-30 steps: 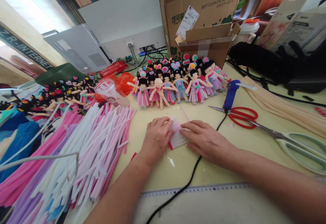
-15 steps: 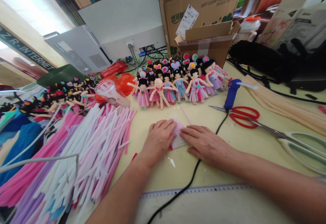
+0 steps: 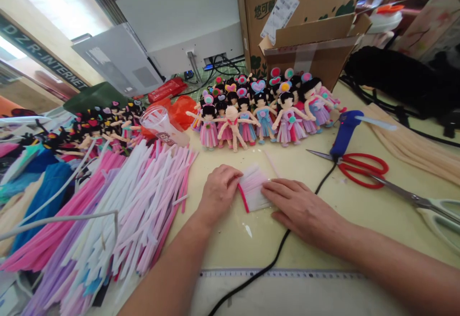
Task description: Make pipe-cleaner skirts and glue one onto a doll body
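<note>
A small flat panel of white and pale pink pipe cleaners (image 3: 256, 187), laid side by side with a red strip along its left edge, lies on the table. At its upper left corner, the thumb and fingers of my left hand (image 3: 220, 187) are pinched together on the edge. My right hand (image 3: 300, 204) rests with fingers stretched over the panel's right side, hiding part of it. Just beyond the panel lies a single pale pink pipe cleaner (image 3: 272, 163). Several small dolls with dresses (image 3: 259, 110) stand in rows behind my hands.
Loose pipe cleaners (image 3: 143, 210) are heaped at left. On the right lie a blue glue gun (image 3: 345, 134), red-handled scissors (image 3: 363, 169) and white-handled scissors (image 3: 424, 203). A black cord (image 3: 276, 253) crosses a ruler (image 3: 287, 274). A cardboard box (image 3: 312, 52) stands behind.
My left hand has drawn back leftward off the panel to its edge, uncovering the red strip. My right hand stays on the right side. The camera view has shifted slightly.
</note>
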{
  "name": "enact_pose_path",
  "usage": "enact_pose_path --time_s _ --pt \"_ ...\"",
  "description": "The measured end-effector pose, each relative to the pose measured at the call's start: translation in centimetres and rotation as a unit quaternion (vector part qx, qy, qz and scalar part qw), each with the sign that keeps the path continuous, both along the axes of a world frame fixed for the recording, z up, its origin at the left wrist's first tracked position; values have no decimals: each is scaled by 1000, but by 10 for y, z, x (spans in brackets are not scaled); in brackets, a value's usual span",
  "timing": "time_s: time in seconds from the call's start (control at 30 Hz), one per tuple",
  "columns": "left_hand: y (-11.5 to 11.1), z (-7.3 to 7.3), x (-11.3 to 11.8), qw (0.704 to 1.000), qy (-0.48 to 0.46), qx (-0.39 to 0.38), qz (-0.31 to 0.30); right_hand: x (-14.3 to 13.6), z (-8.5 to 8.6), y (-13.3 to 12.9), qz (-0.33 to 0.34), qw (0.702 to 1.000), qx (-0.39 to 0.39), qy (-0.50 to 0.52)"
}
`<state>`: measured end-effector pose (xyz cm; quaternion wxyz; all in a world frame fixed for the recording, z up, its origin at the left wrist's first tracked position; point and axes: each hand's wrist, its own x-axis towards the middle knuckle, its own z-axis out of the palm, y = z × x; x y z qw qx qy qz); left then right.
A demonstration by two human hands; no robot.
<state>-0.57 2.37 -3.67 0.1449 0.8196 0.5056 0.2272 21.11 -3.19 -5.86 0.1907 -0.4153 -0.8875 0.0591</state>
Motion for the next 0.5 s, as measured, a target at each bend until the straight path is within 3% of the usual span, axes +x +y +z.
enact_pose_path --time_s 0.2,0.5 --pt "-3 -1 4 995 94 26 -10 0 2 2 0 1000 -13 0" --pt "-6 -1 10 989 146 34 -15 6 10 9 -19 999 -27 40"
